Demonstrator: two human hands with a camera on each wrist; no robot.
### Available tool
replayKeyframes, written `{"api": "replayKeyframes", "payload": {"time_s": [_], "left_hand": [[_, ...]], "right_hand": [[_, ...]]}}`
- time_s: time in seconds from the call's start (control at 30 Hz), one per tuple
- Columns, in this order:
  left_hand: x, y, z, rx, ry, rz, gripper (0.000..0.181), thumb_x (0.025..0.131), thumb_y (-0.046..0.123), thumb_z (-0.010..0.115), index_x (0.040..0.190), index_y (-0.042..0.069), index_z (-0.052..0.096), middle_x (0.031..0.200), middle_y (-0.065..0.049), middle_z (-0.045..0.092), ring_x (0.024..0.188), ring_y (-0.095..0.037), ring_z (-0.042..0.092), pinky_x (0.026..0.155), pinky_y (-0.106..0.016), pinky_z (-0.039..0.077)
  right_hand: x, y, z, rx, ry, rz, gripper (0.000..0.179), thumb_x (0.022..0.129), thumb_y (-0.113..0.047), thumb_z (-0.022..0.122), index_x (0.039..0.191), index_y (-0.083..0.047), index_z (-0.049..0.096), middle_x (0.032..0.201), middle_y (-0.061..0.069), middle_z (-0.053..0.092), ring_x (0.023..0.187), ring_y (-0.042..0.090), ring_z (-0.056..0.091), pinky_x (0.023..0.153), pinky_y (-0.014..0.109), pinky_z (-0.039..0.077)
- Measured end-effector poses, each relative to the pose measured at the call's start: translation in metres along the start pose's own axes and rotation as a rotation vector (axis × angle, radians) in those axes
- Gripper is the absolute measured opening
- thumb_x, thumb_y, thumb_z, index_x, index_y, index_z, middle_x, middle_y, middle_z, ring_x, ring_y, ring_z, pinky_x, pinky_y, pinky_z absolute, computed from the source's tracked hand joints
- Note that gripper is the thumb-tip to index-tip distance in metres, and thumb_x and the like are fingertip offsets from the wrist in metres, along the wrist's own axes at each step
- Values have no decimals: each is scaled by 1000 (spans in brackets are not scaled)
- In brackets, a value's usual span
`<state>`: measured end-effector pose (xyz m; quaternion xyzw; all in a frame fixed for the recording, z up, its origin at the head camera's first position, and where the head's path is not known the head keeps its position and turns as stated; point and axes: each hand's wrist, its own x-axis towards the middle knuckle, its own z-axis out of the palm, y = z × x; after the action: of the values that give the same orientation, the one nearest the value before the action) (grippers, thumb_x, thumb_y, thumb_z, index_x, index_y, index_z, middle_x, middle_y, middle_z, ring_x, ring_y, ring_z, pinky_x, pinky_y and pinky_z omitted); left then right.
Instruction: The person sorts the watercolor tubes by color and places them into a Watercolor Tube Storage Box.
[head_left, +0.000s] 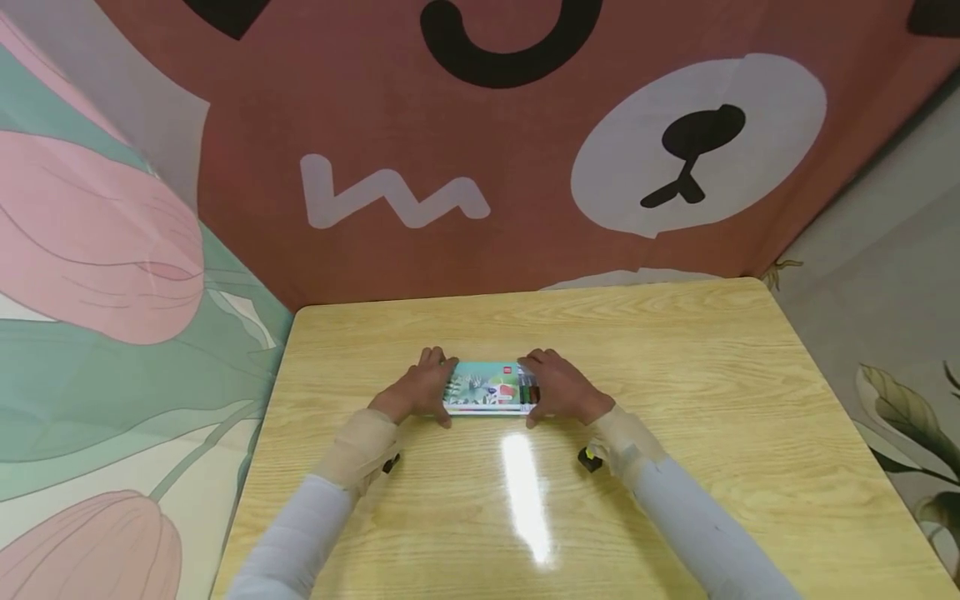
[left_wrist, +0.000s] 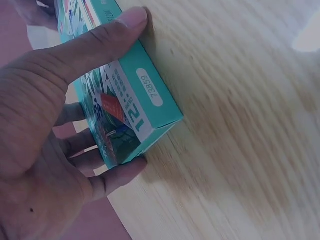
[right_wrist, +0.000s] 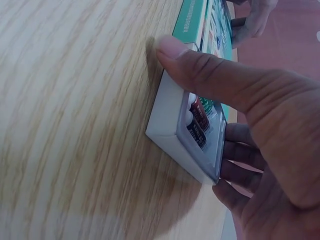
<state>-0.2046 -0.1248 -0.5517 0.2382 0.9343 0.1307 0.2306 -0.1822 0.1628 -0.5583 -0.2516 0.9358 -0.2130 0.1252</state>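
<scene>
A flat teal cardboard sleeve [head_left: 480, 387] with printed leaves and a "12" on its side lies on the wooden table. From its right end sticks out a white tray [right_wrist: 164, 107] under a clear cover, with small paint tubes [right_wrist: 196, 134] inside, dark and red ones among them. My left hand [head_left: 424, 387] grips the sleeve's left end, thumb along the near side and fingers at the far side. At the other end my right hand [head_left: 561, 387] holds the exposed tray between thumb and fingers. The rest of the tray is hidden inside the sleeve.
The wooden table [head_left: 720, 400] extends around the box on all sides. Behind it hangs a reddish-brown cloth [head_left: 525, 142] with a cartoon face, and a flower-print cloth [head_left: 97, 233] hangs at the left. Bright glare lies on the tabletop in front of the box.
</scene>
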Motion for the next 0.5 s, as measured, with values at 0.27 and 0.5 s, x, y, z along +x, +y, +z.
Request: {"api": "replayKeyframes", "payload": {"time_s": [0.27, 0.5], "left_hand": [[-8, -5, 4, 44, -43, -18, 134, 63, 44, 97, 164, 7, 18, 155, -17, 31, 142, -33, 28, 106, -59, 43], [-21, -17, 0, 13, -15, -38, 132, 67, 37, 97, 163, 1, 15, 158, -20, 28, 144, -35, 27, 103, -47, 50]], "right_hand": [[-5, 7, 0, 82, -54, 31, 120, 63, -34, 99, 157, 2, 34, 159, 22, 37, 144, 39, 36, 114, 50, 42], [-11, 22, -7, 97, -72, 105, 124, 65, -27, 99, 158, 8, 24, 153, 29, 32, 139, 44, 31, 112, 54, 42]]}}
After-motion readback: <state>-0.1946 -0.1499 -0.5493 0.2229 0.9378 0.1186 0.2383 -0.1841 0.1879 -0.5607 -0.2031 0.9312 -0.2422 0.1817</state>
